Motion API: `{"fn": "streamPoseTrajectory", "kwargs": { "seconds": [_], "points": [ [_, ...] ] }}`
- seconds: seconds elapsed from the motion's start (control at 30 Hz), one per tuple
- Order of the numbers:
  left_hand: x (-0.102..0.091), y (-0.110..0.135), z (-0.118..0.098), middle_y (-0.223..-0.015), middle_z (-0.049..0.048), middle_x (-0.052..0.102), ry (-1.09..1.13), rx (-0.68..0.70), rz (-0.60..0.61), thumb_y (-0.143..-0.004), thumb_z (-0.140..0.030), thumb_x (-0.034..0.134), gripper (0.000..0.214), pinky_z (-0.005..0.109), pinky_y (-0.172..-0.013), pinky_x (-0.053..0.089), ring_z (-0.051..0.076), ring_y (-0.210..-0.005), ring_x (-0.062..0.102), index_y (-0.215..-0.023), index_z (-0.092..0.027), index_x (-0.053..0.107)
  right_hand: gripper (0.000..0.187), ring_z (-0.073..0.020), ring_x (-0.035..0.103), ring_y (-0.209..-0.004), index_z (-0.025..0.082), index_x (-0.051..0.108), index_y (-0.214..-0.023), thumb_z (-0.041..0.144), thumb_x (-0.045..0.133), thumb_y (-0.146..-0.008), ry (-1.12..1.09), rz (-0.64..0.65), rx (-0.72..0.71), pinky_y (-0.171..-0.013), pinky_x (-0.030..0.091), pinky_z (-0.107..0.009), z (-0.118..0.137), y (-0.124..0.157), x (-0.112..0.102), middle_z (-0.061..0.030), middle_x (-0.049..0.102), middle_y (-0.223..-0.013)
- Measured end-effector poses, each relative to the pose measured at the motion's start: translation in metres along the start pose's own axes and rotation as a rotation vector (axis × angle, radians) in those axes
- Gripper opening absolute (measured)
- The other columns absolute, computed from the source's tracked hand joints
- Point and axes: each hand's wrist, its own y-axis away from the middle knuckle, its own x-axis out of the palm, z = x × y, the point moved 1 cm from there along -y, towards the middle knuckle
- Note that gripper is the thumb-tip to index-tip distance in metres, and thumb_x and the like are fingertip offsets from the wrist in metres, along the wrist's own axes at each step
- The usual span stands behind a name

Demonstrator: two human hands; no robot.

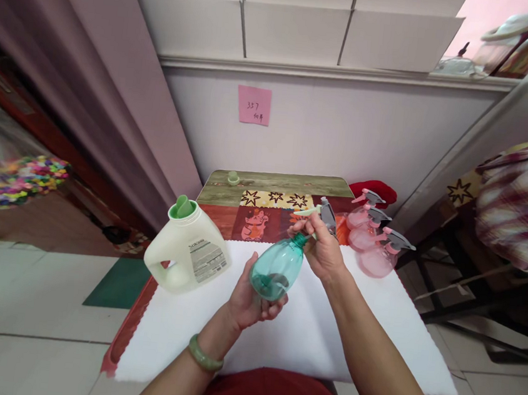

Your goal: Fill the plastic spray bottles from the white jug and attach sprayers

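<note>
A clear green spray bottle (276, 268) is tilted in front of me above the white cloth. My left hand (251, 297) cradles its round body from below, fingers wrapped around it. At the bottle's neck, my right hand (322, 244) is closed on the grey and pale green spray head (325, 215). Fingers cover the joint, so I cannot tell whether head and neck are connected. To the left stands a large pale detergent jug (206, 251), uncapped, with a green spout (182, 206) showing in its mouth.
Three pink spray bottles (377, 259) with grey heads stand at the right. A small green cap (233, 178) lies at the table's far left. White cloth (173, 339) covers the near tabletop. Behind rises a wall with a pink note (255, 105); plaid fabric (523, 199) hangs at right.
</note>
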Motion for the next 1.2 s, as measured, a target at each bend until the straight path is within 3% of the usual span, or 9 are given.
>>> {"fn": "streamPoseTrajectory", "kwargs": {
  "seconds": [0.23,0.33,0.4,0.5,0.67,0.8,0.93,1.1,1.2],
  "points": [
    [-0.027,0.010,0.005,-0.074,0.0157,0.071,0.064,0.096,-0.085,-0.073,-0.095,0.043,0.091,0.028,-0.050,0.044,0.022,-0.056,0.065,-0.094,-0.011,0.069,0.062,-0.0144,0.068,-0.069,0.023,0.044,-0.063,0.066,0.088,-0.062,-0.097,-0.176,-0.214,-0.064,0.058,-0.027,0.046,-0.012,-0.022,0.0047,0.065,-0.067],
    [-0.046,0.013,0.003,-0.088,0.0175,0.075,0.096,0.260,-0.152,-0.075,-0.091,0.050,0.089,0.034,-0.069,0.055,0.023,-0.072,0.070,-0.101,-0.008,0.070,0.055,-0.0082,0.058,-0.057,0.022,0.051,-0.070,0.061,0.089,-0.064,-0.024,-0.218,-0.282,-0.055,0.052,-0.021,0.066,-0.018,-0.039,0.0074,0.060,-0.064],
    [-0.056,0.012,-0.002,-0.097,0.0165,0.076,0.093,0.384,-0.188,-0.076,-0.085,0.059,0.082,0.033,-0.080,0.056,0.022,-0.083,0.071,-0.105,-0.008,0.071,0.051,-0.0049,0.047,-0.048,0.021,0.056,-0.076,0.054,0.092,-0.064,0.098,-0.187,-0.233,-0.046,0.042,-0.018,0.068,-0.022,-0.054,0.0080,0.058,-0.063],
    [-0.062,0.007,-0.010,-0.101,0.0113,0.076,0.040,0.496,-0.216,-0.075,-0.069,0.075,0.064,0.031,-0.086,0.055,0.020,-0.087,0.071,-0.107,-0.013,0.070,0.053,-0.0026,0.036,-0.044,0.019,0.055,-0.074,0.051,0.094,-0.059,0.342,-0.132,-0.046,-0.038,0.026,-0.017,0.050,-0.028,-0.083,0.0072,0.055,-0.060],
    [-0.057,-0.006,-0.012,-0.114,0.0095,0.073,-0.156,0.577,-0.234,-0.073,-0.044,0.083,0.053,0.048,-0.100,0.051,0.027,-0.103,0.070,-0.118,-0.021,0.067,0.057,-0.0059,0.043,-0.046,0.022,0.047,-0.067,0.048,0.093,-0.045,0.641,-0.314,0.156,-0.040,0.027,-0.018,-0.002,-0.027,-0.147,0.0040,0.058,-0.059],
    [-0.062,-0.027,-0.012,-0.124,0.0083,0.068,-0.391,0.663,-0.343,-0.062,-0.029,0.090,0.069,0.047,-0.101,0.048,0.028,-0.115,0.064,-0.125,-0.025,0.060,0.045,-0.0094,0.046,-0.045,0.023,0.048,-0.062,0.048,0.084,-0.053,0.755,-0.427,0.181,-0.044,0.035,-0.022,-0.022,-0.019,-0.188,0.0037,0.054,-0.050],
    [-0.073,-0.055,-0.021,-0.120,0.0057,0.065,-0.658,0.766,-0.493,-0.044,-0.022,0.096,0.087,0.047,-0.102,0.046,0.029,-0.115,0.061,-0.121,-0.026,0.055,0.038,-0.0160,0.054,-0.049,0.023,0.053,-0.058,0.051,0.078,-0.061,0.922,-0.538,0.165,-0.048,0.038,-0.027,-0.021,-0.015,-0.219,-0.0001,0.058,-0.048],
    [-0.077,-0.079,-0.027,-0.124,0.0064,0.064,-0.916,0.823,-0.642,-0.048,-0.024,0.092,0.083,0.049,-0.099,0.047,0.031,-0.115,0.061,-0.121,-0.028,0.053,0.038,-0.0253,0.065,-0.068,0.022,0.068,-0.070,0.058,0.076,-0.063,1.225,-0.620,0.072,-0.058,0.040,-0.030,-0.023,-0.010,-0.237,-0.0054,0.071,-0.064],
    [-0.076,-0.085,-0.026,-0.124,0.0075,0.064,-1.026,0.821,-0.698,-0.052,-0.028,0.090,0.083,0.048,-0.096,0.048,0.031,-0.112,0.063,-0.124,-0.028,0.050,0.045,-0.0286,0.068,-0.078,0.020,0.074,-0.088,0.061,0.070,-0.069,1.469,-0.564,0.023,-0.063,0.042,-0.031,-0.030,-0.006,-0.238,-0.0096,0.077,-0.082]
  ]
}}
